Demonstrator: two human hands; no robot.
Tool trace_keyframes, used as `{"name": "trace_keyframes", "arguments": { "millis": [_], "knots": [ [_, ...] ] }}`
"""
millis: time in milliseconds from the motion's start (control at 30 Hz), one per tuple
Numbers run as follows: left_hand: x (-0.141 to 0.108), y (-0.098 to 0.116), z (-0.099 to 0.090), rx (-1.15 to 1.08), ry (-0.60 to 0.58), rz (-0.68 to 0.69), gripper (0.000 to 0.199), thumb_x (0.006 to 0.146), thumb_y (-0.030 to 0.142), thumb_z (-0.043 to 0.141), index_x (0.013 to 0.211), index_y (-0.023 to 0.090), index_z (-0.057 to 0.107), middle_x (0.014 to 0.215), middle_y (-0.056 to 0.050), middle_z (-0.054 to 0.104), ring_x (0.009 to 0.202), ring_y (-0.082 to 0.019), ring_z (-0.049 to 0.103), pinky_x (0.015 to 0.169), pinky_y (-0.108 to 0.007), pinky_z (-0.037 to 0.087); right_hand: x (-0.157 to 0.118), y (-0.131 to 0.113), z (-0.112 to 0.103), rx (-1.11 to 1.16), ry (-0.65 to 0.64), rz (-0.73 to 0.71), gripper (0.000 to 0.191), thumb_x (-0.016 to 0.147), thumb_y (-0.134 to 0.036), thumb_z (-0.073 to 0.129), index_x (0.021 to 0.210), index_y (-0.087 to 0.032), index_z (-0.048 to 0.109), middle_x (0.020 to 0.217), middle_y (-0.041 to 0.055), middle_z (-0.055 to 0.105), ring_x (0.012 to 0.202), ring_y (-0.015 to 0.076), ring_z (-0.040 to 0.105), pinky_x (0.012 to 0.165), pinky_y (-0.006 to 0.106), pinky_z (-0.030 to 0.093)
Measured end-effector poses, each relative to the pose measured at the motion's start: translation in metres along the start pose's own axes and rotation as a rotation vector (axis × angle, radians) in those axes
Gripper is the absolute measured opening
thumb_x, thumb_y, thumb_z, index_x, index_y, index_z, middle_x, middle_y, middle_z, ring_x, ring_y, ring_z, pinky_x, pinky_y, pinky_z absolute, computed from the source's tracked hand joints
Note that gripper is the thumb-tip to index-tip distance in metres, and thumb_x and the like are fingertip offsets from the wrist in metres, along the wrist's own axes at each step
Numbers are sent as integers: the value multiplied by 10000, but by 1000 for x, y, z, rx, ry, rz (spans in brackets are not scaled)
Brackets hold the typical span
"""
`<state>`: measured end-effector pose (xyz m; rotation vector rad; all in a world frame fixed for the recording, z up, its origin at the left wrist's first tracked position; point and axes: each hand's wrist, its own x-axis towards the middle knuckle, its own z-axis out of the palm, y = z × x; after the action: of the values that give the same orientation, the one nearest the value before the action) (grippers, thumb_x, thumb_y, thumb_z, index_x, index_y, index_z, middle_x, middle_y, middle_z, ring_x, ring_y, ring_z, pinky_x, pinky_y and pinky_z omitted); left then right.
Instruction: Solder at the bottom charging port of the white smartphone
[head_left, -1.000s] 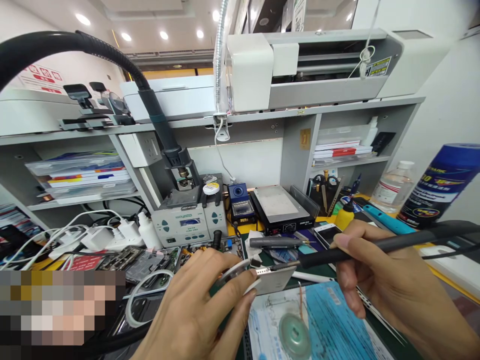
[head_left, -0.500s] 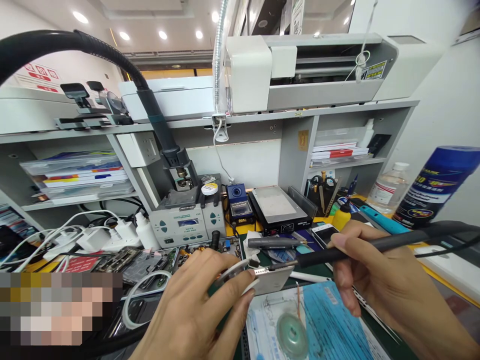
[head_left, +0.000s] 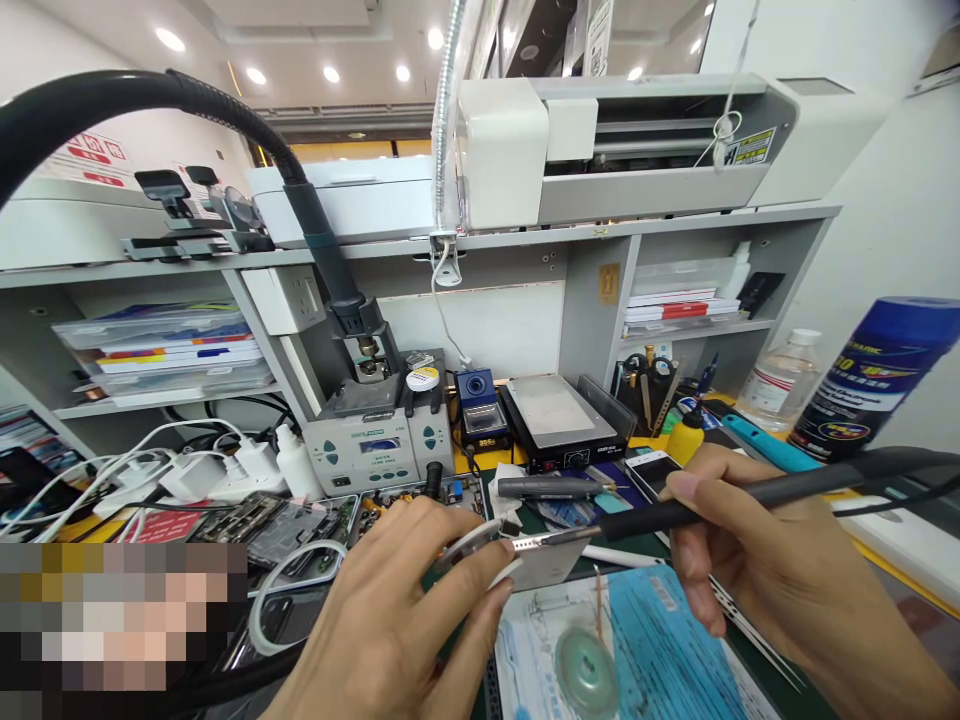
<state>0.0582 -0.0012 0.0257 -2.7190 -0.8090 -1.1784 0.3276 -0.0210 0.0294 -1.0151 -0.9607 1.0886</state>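
Near the middle, my left hand (head_left: 409,610) pinches a flat pale device (head_left: 551,565) held on its edge, with a round disc (head_left: 476,540) between the fingers. My right hand (head_left: 757,550) grips a black pen-like tool (head_left: 660,512) with a cable running off to the right. The tool's thin metal tip lies at the device's top edge, beside a row of small holes. Below the device, a green round piece (head_left: 587,672) rests on a blue and white sheet (head_left: 675,640).
Behind stand a grey soldering station (head_left: 379,450), a hot plate (head_left: 562,415) and a white phone (head_left: 651,470). Circuit boards and a white cable ring (head_left: 262,605) lie left. Tweezers (head_left: 757,635), a bottle (head_left: 780,385) and a blue spray can (head_left: 874,375) are on the right.
The camera view has shifted slightly, moving the scene a little right. The tool's tip sits slightly further left along the device's edge. Both hands keep their holds.
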Motion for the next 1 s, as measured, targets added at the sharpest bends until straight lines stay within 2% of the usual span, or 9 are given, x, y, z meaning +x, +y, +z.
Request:
{"name": "trace_keyframes", "arguments": {
  "millis": [233, 433, 667, 1000],
  "knots": [
    [4, 0, 1, 12, 42, 33, 261, 907, 66, 631, 1125, 168, 730, 996, -98, 688, 832, -202, 611, 704, -365, 539, -2, -4, 4, 12, 13, -6, 362, 732, -455, 854, 621, -213, 609, 408, 4, 625, 237, 188, 556, 223, 222, 446],
    [5, 1, 0, 12, 41, 31, 249, 908, 72, 634, 1115, 173, 729, 999, -93, 696, 839, -200, 617, 722, -362, 542, 0, -4, -2, -17, -26, -15, 335, 755, -441, 843, 641, -213, 626, 423, 3, 637, 249, 192, 575, 232, 218, 455],
    [6, 1, 1, -1, 54, 36, 251, 906, 62, 627, 1112, 164, 730, 991, -96, 693, 837, -200, 613, 730, -362, 536, -7, -10, 16, -35, 110, -12, 383, 700, -451, 851, 598, -212, 571, 400, 2, 606, 238, 156, 518, 238, 202, 414],
    [5, 0, 0, 11, 57, 43, 253, 906, 57, 626, 1116, 162, 721, 988, -92, 687, 833, -201, 606, 713, -362, 526, -10, -13, 22, -34, 123, -4, 405, 689, -467, 860, 598, -215, 557, 396, -18, 603, 233, 137, 514, 244, 178, 391]
  ]
}}
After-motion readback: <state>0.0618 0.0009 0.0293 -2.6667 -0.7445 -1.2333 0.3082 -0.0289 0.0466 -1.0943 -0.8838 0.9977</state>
